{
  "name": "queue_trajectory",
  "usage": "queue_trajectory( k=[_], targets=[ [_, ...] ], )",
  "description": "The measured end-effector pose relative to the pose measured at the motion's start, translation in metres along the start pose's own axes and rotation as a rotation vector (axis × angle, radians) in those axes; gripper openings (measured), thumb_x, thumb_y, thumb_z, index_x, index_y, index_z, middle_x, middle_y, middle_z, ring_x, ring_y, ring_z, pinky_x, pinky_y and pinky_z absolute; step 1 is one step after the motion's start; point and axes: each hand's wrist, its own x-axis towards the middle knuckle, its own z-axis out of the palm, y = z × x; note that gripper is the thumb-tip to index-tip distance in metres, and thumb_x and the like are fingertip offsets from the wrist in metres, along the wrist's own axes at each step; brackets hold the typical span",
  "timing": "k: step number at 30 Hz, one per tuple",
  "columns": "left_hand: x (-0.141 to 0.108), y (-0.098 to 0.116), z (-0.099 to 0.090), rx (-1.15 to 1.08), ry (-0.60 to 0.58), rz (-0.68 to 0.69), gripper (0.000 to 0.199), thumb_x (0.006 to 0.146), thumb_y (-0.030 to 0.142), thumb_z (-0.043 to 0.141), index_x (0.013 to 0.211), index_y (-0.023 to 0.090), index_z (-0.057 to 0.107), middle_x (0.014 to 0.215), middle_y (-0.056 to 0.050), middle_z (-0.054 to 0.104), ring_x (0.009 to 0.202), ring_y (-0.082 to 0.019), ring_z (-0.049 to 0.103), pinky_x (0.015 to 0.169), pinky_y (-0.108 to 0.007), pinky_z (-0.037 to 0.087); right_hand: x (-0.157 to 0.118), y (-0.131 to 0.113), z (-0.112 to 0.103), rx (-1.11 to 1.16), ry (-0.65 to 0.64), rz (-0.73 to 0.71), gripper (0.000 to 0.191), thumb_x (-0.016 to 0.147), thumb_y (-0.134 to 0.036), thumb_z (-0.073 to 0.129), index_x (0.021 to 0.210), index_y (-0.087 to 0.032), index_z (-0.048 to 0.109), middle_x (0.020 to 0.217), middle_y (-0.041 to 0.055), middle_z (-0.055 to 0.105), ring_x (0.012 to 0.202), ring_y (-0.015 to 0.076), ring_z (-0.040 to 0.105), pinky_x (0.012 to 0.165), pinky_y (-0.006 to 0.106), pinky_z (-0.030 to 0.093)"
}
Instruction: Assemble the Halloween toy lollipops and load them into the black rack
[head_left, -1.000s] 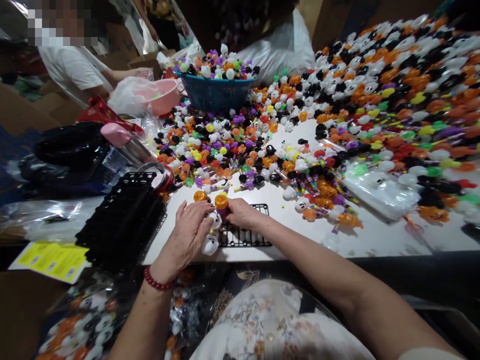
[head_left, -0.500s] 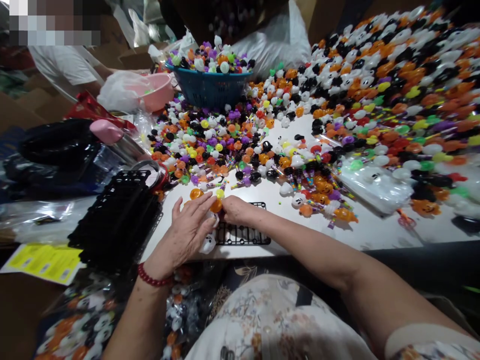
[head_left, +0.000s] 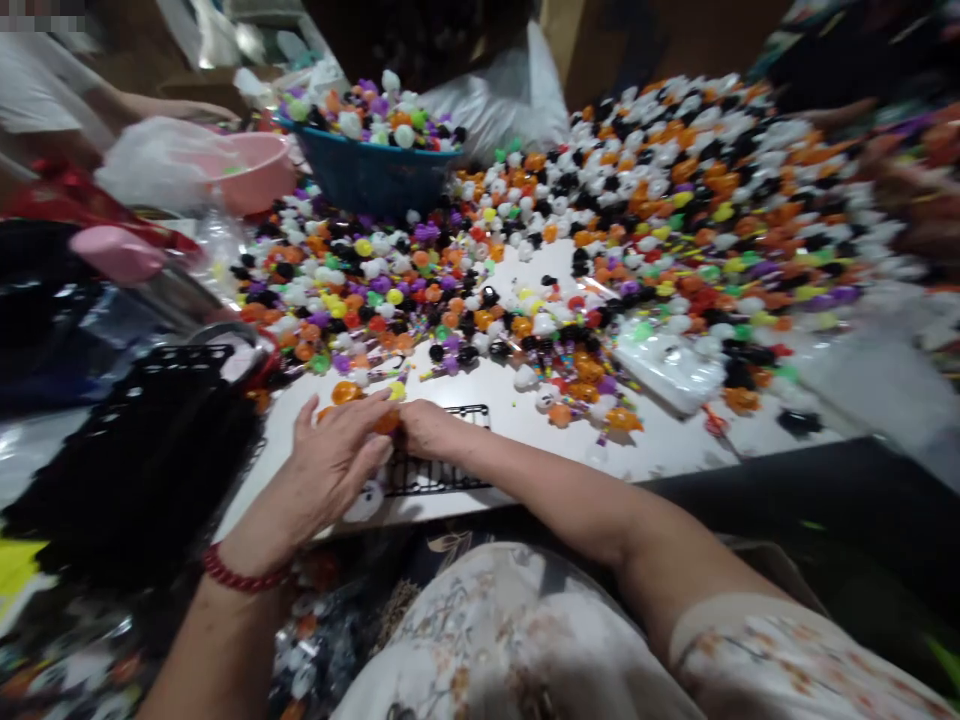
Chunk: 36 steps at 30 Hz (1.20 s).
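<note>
A black plastic grid tray lies at the white table's front edge. My left hand rests at the tray's left end, fingers stretched out over small toys there. Beside its fingertips is an orange pumpkin-shaped top, and below its thumb a white ghost-like top. Another orange top and a yellow one sit just beyond the fingers. My right hand is closed over the tray, close to the left fingertips. What its fingers hold is hidden.
Heaps of colourful toy-topped candy tubes cover the table. Behind stand a blue basin and a pink basin. Stacked black trays and a pink-lidded flask are left; a white packet lies right. Other people's arms show at both sides.
The camera view has turned to the right, so the scene has slid left. Both hands stay at the tray's left end, with little change in their pose.
</note>
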Motion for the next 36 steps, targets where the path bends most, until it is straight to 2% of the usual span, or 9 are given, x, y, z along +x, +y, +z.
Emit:
queue_trajectory(
  k=[2, 5, 10, 14, 17, 22, 27, 31, 36],
  targets=[
    [0.002, -0.004, 0.005, -0.005, 0.031, -0.02, 0.045, 0.097, 0.046, 0.033, 0.138, 0.031, 0.045, 0.13, -0.007, 0.064, 0.121, -0.028, 0.058, 0.117, -0.061, 0.013, -0.004, -0.001, -0.003, -0.008, 0.007, 0.021, 0.019, 0.08, -0.014, 0.062, 0.098, -0.01, 0.069, 0.097, 0.0121, 0.073, 0.091, 0.0233, 0.065, 0.075, 0.026, 0.047],
    [0.005, -0.009, 0.011, -0.007, 0.067, -0.043, 0.046, 0.095, 0.048, 0.034, 0.135, 0.03, 0.046, 0.113, -0.005, 0.071, 0.109, -0.03, 0.063, 0.115, -0.064, 0.017, -0.035, 0.003, -0.019, 0.038, 0.18, -0.028, 0.03, 0.087, -0.02, 0.064, 0.116, -0.011, 0.062, 0.117, 0.0146, 0.067, 0.108, 0.0214, 0.061, 0.09, 0.027, 0.046],
    [0.009, -0.011, 0.011, -0.016, 0.055, -0.041, 0.04, 0.093, 0.047, 0.032, 0.12, 0.027, 0.053, 0.112, -0.006, 0.069, 0.109, -0.032, 0.062, 0.114, -0.066, 0.017, -0.163, 0.024, -0.065, -0.043, 0.426, 0.075, 0.023, 0.094, -0.014, 0.052, 0.114, -0.015, 0.064, 0.112, 0.0107, 0.065, 0.102, 0.0171, 0.06, 0.093, 0.029, 0.046],
    [0.013, -0.01, 0.007, 0.032, 0.008, -0.032, 0.039, 0.094, 0.041, 0.028, 0.115, 0.025, 0.057, 0.12, -0.009, 0.067, 0.118, -0.032, 0.058, 0.112, -0.065, 0.022, -0.255, 0.051, -0.078, -0.386, 0.388, 0.379, 0.037, 0.086, -0.003, 0.051, 0.116, -0.02, 0.065, 0.1, 0.0078, 0.061, 0.09, 0.0191, 0.059, 0.077, 0.028, 0.048],
    [0.015, -0.009, 0.009, 0.052, 0.014, -0.027, 0.038, 0.096, 0.038, 0.027, 0.114, 0.023, 0.057, 0.121, -0.009, 0.067, 0.12, -0.029, 0.057, 0.114, -0.062, 0.019, -0.281, 0.064, -0.067, -0.602, 0.274, 0.494, 0.041, 0.087, -0.004, 0.049, 0.122, -0.021, 0.062, 0.095, 0.0078, 0.059, 0.084, 0.0194, 0.057, 0.07, 0.026, 0.045],
    [0.015, -0.003, 0.007, 0.048, -0.035, -0.062, 0.04, 0.097, 0.037, 0.026, 0.116, 0.022, 0.057, 0.118, -0.008, 0.068, 0.119, -0.028, 0.057, 0.115, -0.06, 0.018, -0.266, 0.066, -0.052, -0.644, 0.187, 0.481, 0.03, 0.09, -0.008, 0.048, 0.114, -0.017, 0.063, 0.099, 0.01, 0.058, 0.082, 0.0194, 0.057, 0.068, 0.027, 0.044],
    [0.012, 0.006, -0.002, 0.003, -0.096, -0.111, 0.042, 0.097, 0.038, 0.028, 0.119, 0.019, 0.058, 0.123, -0.01, 0.066, 0.12, -0.025, 0.056, 0.116, -0.057, 0.018, -0.225, 0.052, -0.053, -0.384, 0.346, 0.274, 0.021, 0.092, -0.013, 0.044, 0.107, -0.018, 0.058, 0.108, 0.012, 0.059, 0.088, 0.0217, 0.059, 0.071, 0.03, 0.045],
    [0.012, 0.004, -0.003, -0.038, -0.106, -0.118, 0.042, 0.099, 0.04, 0.026, 0.121, 0.02, 0.057, 0.124, -0.009, 0.064, 0.121, -0.022, 0.054, 0.118, -0.054, 0.014, -0.161, 0.028, -0.046, 0.127, 0.393, 0.263, 0.012, 0.094, -0.023, 0.043, 0.1, -0.02, 0.053, 0.076, 0.0018, 0.06, 0.068, 0.0182, 0.056, 0.063, 0.028, 0.041],
    [0.011, -0.001, -0.003, -0.08, -0.12, -0.137, 0.042, 0.1, 0.042, 0.025, 0.122, 0.021, 0.054, 0.125, -0.008, 0.063, 0.122, -0.021, 0.053, 0.118, -0.055, 0.013, -0.061, 0.02, -0.018, 0.636, 0.434, 0.284, 0.02, 0.082, -0.034, 0.066, 0.093, -0.019, 0.058, 0.083, 0.0007, 0.067, 0.074, 0.0171, 0.06, 0.066, 0.027, 0.044]
  ],
)
